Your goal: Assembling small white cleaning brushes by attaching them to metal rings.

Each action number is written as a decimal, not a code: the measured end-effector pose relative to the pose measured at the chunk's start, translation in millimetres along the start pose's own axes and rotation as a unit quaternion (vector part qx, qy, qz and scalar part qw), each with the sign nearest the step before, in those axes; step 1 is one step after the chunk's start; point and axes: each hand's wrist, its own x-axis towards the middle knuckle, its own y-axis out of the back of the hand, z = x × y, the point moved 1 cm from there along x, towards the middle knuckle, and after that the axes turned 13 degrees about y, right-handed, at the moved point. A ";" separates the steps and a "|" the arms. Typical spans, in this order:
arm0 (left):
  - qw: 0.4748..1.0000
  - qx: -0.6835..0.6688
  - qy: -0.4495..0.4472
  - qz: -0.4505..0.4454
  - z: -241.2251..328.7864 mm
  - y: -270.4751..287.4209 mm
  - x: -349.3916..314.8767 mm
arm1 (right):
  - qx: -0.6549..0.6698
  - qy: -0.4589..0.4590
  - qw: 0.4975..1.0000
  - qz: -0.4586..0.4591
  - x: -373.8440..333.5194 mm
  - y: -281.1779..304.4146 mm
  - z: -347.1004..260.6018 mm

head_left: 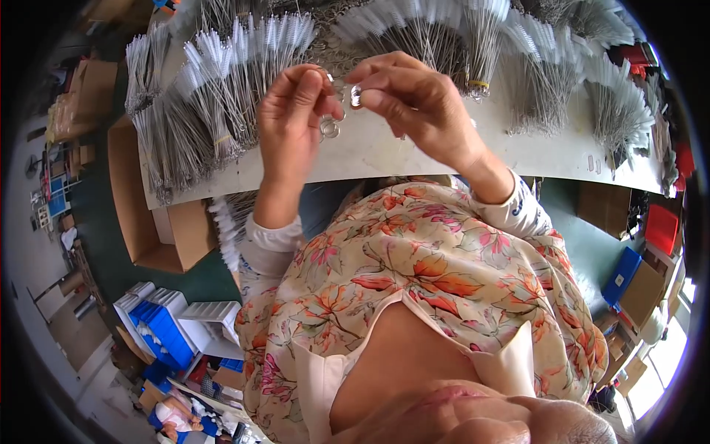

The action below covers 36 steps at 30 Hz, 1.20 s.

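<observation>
Flowered cloth (414,251) covers the person's front, presumably as protection. Beyond it, both hands meet nearly fingertip to fingertip above the tabletop (518,157): the right hand (418,100) pinches small silvery rings (356,96), the left hand (288,111) a shiny piece (330,77), raised probably for a clear view. More rings (330,129) show just below the left fingers; I cannot tell whether they hang or lie. Wire brushes (237,55) crowd the far side, some banded, likely against scattering, and hem in the hands. Lower left, a carton (194,237) stands beside the tabletop, with blue crates (163,329) nearby.
</observation>
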 end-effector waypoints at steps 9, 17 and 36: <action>0.995 0.059 -0.074 -0.008 10.9 -14.3 -17.6 | -0.178 0.230 0.956 0.016 -5.1 -21.2 -2.7; 0.950 0.302 -0.071 -0.040 41.2 0.5 -23.1 | -0.200 0.262 0.941 -0.071 1.3 -20.7 -7.4; 0.913 0.387 -0.127 -0.028 49.9 -5.6 -17.3 | 0.162 -0.119 0.976 -0.080 16.2 -6.0 2.5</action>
